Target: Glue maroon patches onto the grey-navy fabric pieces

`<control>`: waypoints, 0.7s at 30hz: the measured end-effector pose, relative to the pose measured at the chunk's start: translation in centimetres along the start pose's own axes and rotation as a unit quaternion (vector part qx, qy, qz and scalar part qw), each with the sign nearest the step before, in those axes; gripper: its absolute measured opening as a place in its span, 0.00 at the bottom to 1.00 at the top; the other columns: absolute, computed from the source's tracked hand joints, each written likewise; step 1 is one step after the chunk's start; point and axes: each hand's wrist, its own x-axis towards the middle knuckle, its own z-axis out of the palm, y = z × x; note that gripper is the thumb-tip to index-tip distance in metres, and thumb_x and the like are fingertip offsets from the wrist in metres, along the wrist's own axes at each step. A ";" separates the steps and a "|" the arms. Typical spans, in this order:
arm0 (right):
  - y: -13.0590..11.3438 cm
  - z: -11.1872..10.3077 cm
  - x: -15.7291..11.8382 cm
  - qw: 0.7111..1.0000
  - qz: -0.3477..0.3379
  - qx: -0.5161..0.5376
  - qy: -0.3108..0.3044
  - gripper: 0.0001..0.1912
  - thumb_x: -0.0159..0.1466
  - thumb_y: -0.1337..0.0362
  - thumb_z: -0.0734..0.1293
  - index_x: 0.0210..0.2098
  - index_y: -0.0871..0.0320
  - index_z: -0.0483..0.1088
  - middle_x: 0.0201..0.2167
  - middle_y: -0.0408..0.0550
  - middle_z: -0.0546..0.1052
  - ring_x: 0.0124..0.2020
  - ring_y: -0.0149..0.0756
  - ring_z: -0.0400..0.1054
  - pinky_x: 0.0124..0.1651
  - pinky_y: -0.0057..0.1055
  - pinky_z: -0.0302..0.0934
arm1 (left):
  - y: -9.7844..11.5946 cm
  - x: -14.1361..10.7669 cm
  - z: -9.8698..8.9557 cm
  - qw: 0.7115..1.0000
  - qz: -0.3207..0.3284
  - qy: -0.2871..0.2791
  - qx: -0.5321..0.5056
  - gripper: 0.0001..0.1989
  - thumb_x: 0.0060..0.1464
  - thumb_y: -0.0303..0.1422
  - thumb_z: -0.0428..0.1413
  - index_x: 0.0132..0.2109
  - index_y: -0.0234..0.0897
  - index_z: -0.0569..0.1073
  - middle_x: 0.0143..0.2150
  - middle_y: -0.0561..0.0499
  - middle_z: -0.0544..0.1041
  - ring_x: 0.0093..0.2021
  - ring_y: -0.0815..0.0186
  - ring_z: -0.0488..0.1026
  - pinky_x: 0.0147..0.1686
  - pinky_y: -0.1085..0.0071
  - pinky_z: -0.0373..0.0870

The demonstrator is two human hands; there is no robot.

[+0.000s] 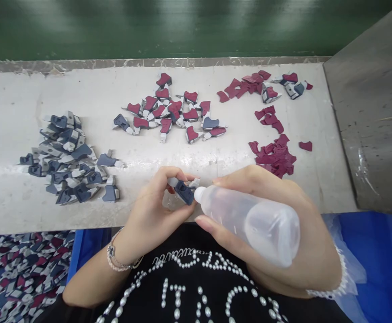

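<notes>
My left hand (158, 202) pinches a small navy and grey shoe-upper piece (184, 193) above the front of the white workbench (196, 211). My right hand (259, 215) grips a translucent plastic squeeze bottle (253, 222), lying tilted, with its rounded white nozzle (200, 194) against the navy piece. A pile of navy and grey pieces (69, 161) lies to the left of my hands. Beyond them is a scattered group of maroon and grey pieces (169, 112). Flat maroon cutouts (272, 154) lie to the right.
A bin of mixed pieces (20, 273) sits below the bench at front left. Blue plastic sheeting (377, 255) lies at front right. A grey metal panel (371, 103) rises at the bench's right end, and a green surface (182, 27) runs behind its far edge.
</notes>
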 end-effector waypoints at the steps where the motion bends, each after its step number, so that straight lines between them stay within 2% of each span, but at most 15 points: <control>1: 0.0 -0.1 0.0 1.000 -0.001 0.002 -0.001 0.11 0.63 0.55 0.71 0.39 0.49 0.66 0.31 0.40 0.76 0.26 0.34 0.73 0.26 0.31 0.68 | 0.0 0.0 0.0 1.000 0.000 0.001 0.001 0.21 0.50 0.23 0.64 0.46 0.43 0.65 0.47 0.52 0.79 0.46 0.61 0.76 0.41 0.65 0.71; 6: 0.1 -0.3 0.0 1.000 -0.007 0.002 0.021 0.13 0.61 0.55 0.73 0.37 0.52 0.67 0.27 0.38 0.75 0.23 0.30 0.70 0.24 0.28 0.65 | 0.0 0.0 -0.1 1.000 -0.006 0.028 -0.002 0.19 0.51 0.27 0.65 0.45 0.42 0.66 0.46 0.49 0.78 0.48 0.58 0.76 0.42 0.64 0.72; 11: 0.2 -0.2 -0.2 1.000 -0.011 0.007 0.005 0.14 0.59 0.56 0.75 0.36 0.52 0.66 0.28 0.39 0.76 0.24 0.32 0.71 0.24 0.28 0.67 | -0.2 0.0 -0.1 0.999 -0.018 0.038 -0.008 0.20 0.50 0.28 0.67 0.45 0.43 0.66 0.47 0.49 0.78 0.47 0.59 0.77 0.43 0.63 0.73; 14: 0.4 -0.6 -0.1 0.996 0.001 0.073 0.052 0.16 0.57 0.58 0.76 0.38 0.51 0.67 0.29 0.39 0.76 0.24 0.32 0.72 0.24 0.27 0.67 | -0.4 0.0 -0.2 0.998 -0.032 0.055 -0.026 0.21 0.48 0.31 0.69 0.45 0.43 0.67 0.45 0.50 0.77 0.46 0.59 0.78 0.42 0.63 0.75; 16: 0.9 -1.2 0.2 0.989 0.022 0.129 0.066 0.17 0.56 0.62 0.77 0.41 0.50 0.69 0.32 0.40 0.77 0.25 0.32 0.72 0.24 0.27 0.67 | -0.5 0.1 -0.5 0.996 -0.040 0.058 -0.045 0.22 0.47 0.32 0.70 0.43 0.43 0.66 0.43 0.51 0.78 0.45 0.59 0.79 0.41 0.64 0.77; 19: 2.8 -1.8 0.9 0.984 0.021 0.177 0.028 0.21 0.56 0.70 0.76 0.47 0.48 0.71 0.41 0.43 0.77 0.37 0.36 0.74 0.38 0.29 0.71 | -0.8 0.3 -1.2 0.998 -0.041 0.039 -0.034 0.23 0.43 0.34 0.72 0.41 0.43 0.67 0.40 0.51 0.80 0.44 0.58 0.80 0.38 0.65 0.78; 21: 4.6 -1.7 1.4 0.979 -0.001 0.202 -0.007 0.24 0.57 0.67 0.76 0.51 0.47 0.71 0.48 0.45 0.76 0.46 0.40 0.73 0.49 0.34 0.70 | -1.2 0.5 -1.7 0.999 -0.042 0.026 -0.005 0.23 0.40 0.35 0.73 0.39 0.42 0.69 0.39 0.51 0.81 0.42 0.57 0.80 0.35 0.66 0.78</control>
